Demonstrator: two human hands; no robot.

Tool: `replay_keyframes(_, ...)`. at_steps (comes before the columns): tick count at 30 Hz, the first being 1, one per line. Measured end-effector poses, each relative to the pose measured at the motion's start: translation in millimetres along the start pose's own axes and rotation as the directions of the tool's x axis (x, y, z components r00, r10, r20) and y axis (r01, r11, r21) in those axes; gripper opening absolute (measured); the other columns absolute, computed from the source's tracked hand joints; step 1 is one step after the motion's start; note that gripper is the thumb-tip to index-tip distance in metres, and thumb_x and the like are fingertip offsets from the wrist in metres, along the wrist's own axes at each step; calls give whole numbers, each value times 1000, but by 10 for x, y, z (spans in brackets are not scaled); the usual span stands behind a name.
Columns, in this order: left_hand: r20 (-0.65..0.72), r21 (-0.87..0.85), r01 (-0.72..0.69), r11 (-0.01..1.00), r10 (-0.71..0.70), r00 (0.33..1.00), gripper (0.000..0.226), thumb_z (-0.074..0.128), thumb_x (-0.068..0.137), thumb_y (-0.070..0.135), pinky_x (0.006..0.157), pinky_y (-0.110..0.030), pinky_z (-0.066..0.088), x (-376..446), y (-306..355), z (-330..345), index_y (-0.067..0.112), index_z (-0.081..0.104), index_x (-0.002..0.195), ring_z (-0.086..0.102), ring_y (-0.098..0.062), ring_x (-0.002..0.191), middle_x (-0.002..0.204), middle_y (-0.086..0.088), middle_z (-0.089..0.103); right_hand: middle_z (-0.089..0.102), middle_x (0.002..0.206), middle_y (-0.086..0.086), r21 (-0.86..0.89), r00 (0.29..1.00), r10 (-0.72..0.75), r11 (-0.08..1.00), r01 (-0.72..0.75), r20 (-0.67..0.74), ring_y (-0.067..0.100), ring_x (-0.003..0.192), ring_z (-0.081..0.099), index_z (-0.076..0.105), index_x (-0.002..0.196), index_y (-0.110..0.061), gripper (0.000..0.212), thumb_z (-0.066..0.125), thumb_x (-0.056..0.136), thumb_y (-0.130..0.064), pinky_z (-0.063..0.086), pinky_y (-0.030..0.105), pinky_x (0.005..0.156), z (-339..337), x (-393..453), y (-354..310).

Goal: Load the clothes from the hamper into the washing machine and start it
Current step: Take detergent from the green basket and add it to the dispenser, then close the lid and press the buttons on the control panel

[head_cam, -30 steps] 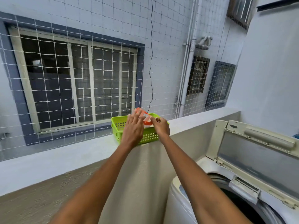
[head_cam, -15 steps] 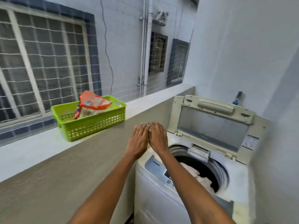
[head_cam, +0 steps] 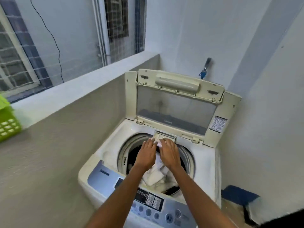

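white packet [head_cam: 159,143] pinched between left hand [head_cam: 146,154] and right hand [head_cam: 169,154] over washing machine [head_cam: 105,155]

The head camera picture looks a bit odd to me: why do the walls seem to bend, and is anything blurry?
Head view: a wide-angle lens bows the wall edges and ledge; the green basket at the left edge is smeared by motion blur; soft, even daylight, no hard shadows; the washing machine and both hands stay fairly sharp.
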State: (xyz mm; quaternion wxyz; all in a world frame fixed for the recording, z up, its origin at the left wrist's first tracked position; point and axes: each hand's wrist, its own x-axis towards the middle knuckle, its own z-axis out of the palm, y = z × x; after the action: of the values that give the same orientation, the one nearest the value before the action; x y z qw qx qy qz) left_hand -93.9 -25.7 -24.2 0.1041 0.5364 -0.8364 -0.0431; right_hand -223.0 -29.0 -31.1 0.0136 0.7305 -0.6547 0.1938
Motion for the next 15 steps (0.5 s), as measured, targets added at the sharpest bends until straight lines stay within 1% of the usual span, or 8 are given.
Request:
replay_keyframes(3,34,59,-24,998,22,999,58,28,94,6,121,-36,1,343,57,253,6,12,149,5,-25,147,158,-12,10,52,134,9,-10,997,7,1000,-6,81,27,126,47,48,134,-13,43,45,91,-14,34,38,106,93,132,316)
replay_keyframes(5,60,111,-52,992,46,997,60,28,93,3,120,-37,0,571,25,372,5,8,149,3,-25,148,159,-12,6,46,141,10,-18,995,19,1000,-17,100,28,132,41,43,138,-12,45,41,94,-18,29,39,110,184,247,479)
replay_keyframes(6,86,131,-75,989,64,994,61,29,93,1,120,-37,-1,671,-14,434,5,6,149,2,-26,148,159,-13,4,49,139,11,-31,994,40,999,-37,101,28,130,44,46,137,-11,45,39,93,-22,32,40,109,225,292,532)
replay_keyframes(8,134,182,-124,975,100,986,61,30,93,-1,120,-39,1,836,-120,532,3,6,149,1,-27,147,159,-14,3,62,123,11,-44,995,43,998,-39,89,29,114,59,58,124,-10,47,38,86,-30,46,40,98,308,356,600)
replay_keyframes(9,146,188,-139,972,113,983,60,31,94,0,120,-40,4,921,-184,585,3,8,149,3,-28,147,158,-14,6,65,116,10,-45,993,47,998,-42,112,27,107,64,62,118,-11,49,39,82,-33,51,39,92,344,389,633)
replay_keyframes(10,138,187,-158,970,133,981,58,34,94,3,119,-41,9,995,-249,620,2,13,148,9,-29,147,157,-15,12,66,114,8,-57,990,53,997,-46,131,26,105,65,64,116,-12,50,39,80,-36,52,39,91,381,419,657)
replay_keyframes(13,98,200,-226,953,210,973,57,60,86,18,108,-43,35,1173,-417,683,5,43,139,41,-29,135,144,-14,45,65,117,7,-105,989,80,992,-66,128,24,109,63,62,119,-13,53,40,81,-43,50,39,94,454,492,686)
replay_keyframes(15,116,202,-320,926,302,946,59,73,76,29,100,-43,44,1275,-497,707,7,56,128,54,-27,124,134,-11,56,64,119,6,-146,989,107,985,-92,100,22,110,62,60,121,-12,57,39,84,-49,49,38,95,523,529,700)
